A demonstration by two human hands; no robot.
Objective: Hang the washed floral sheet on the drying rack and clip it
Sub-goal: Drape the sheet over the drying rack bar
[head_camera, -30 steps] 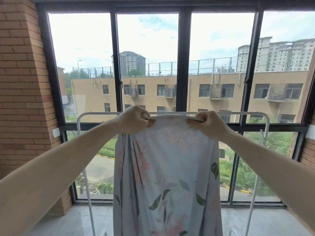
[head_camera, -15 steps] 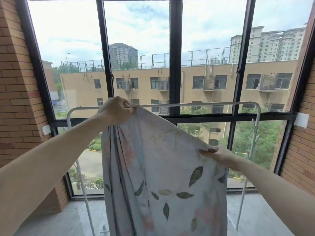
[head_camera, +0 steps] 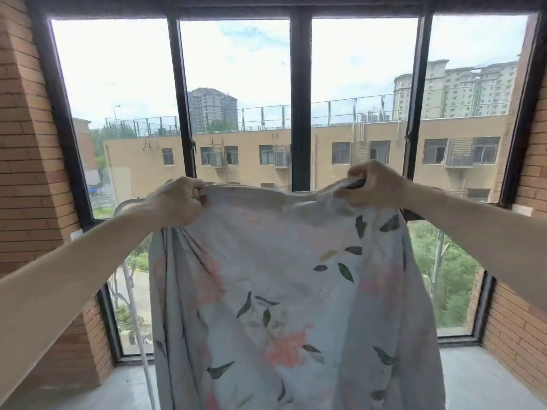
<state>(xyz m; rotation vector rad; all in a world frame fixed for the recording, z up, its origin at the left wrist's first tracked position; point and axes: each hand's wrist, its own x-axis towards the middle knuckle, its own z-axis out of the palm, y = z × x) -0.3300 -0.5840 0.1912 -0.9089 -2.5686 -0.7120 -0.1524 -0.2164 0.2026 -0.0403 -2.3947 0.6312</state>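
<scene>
Floral sheet [head_camera: 284, 291] is up at the top bar of the drying rack [head_camera: 130, 201], held spread between both hands in front of the window [head_camera: 300, 113].

Sheet: pale grey-white fabric, printed with dark green leaves, a few olive ones, and washed-out coral/pink blooms. The biggest bloom sits low centre, and fainter pink patches show on the left and right. The left side is bunched into several vertical pleats running down from the grip; the right side hangs flatter and flares outward toward the bottom. The top edge sags slightly between the two hands, with a small fold near the right one. The lower end runs out of frame.

Left hand [head_camera: 174, 202]: fingers curled round a gathered top corner, fist-like, thumb side toward the centre. It sits right beside the rack's curved left corner.

Right hand [head_camera: 371, 183]: fingers curled over the other top corner, pinching a rolled edge of fabric, slightly higher than the left hand.

Rack: white tube frame. Only the left corner, a short bit of the top bar and the left leg down to the floor are visible; the rest is hidden by the sheet. Can't tell whether the sheet is draped over the bar or just held against it.

Brick walls [head_camera: 26, 158] flank the window on both sides.
</scene>
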